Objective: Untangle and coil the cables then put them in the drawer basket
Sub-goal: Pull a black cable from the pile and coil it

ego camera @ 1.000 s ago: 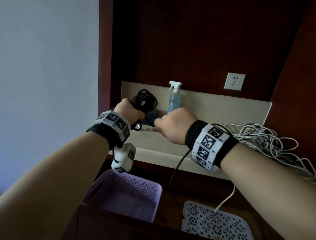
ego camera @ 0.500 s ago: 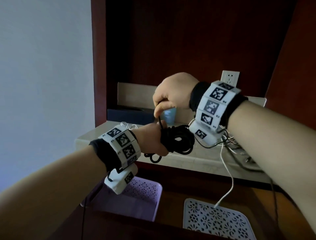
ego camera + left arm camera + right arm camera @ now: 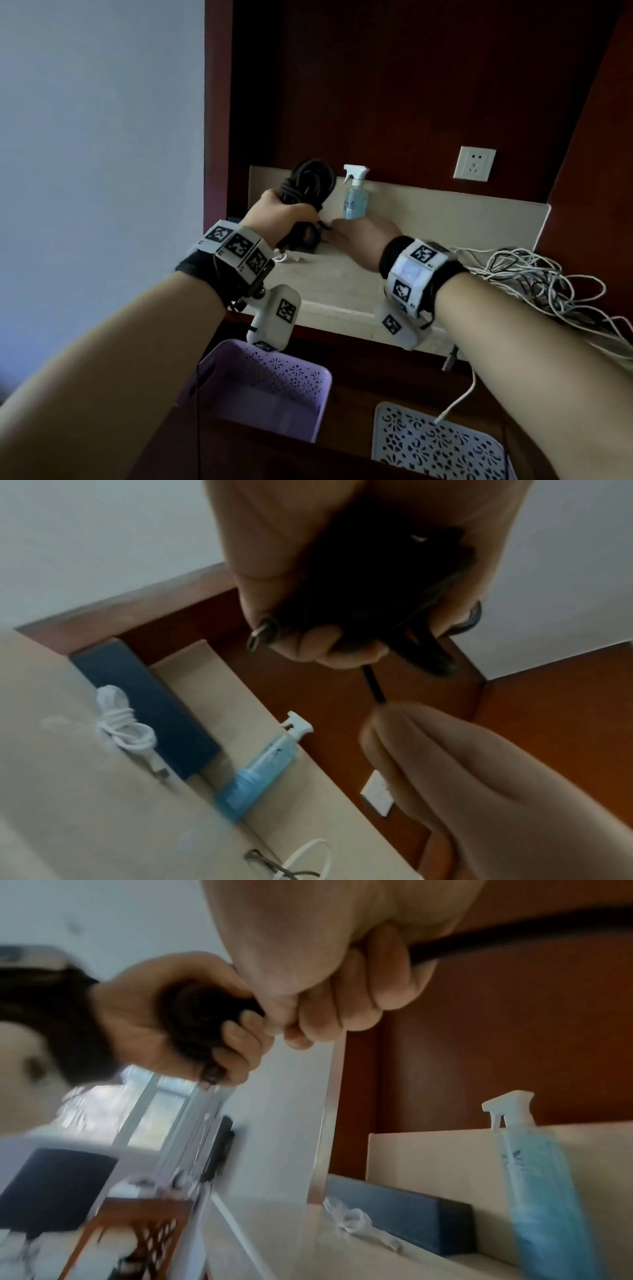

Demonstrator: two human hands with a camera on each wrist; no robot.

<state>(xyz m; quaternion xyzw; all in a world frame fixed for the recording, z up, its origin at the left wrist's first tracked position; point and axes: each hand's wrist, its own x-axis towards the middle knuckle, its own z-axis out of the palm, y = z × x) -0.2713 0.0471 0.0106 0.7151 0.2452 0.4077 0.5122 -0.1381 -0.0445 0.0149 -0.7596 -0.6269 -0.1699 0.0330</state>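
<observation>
Black cable coil [image 3: 310, 183] gripped in left hand [image 3: 281, 219], right hand [image 3: 363, 240] pinching its loose end

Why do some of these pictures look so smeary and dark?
Head view: dim but sharp; the black cable coil in the left hand reads clearly. Left wrist view: the coil is a shadowed blob, edges soft. Right wrist view: streaked by motion blur, spray bottle smeared, right hand soft.

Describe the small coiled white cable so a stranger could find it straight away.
Start at the beige counter and go to its back left corner, where a dark blue box sits. The coiled white cable lies beside it: tightly bundled, unlike the loose tangle of cables far right.
</observation>
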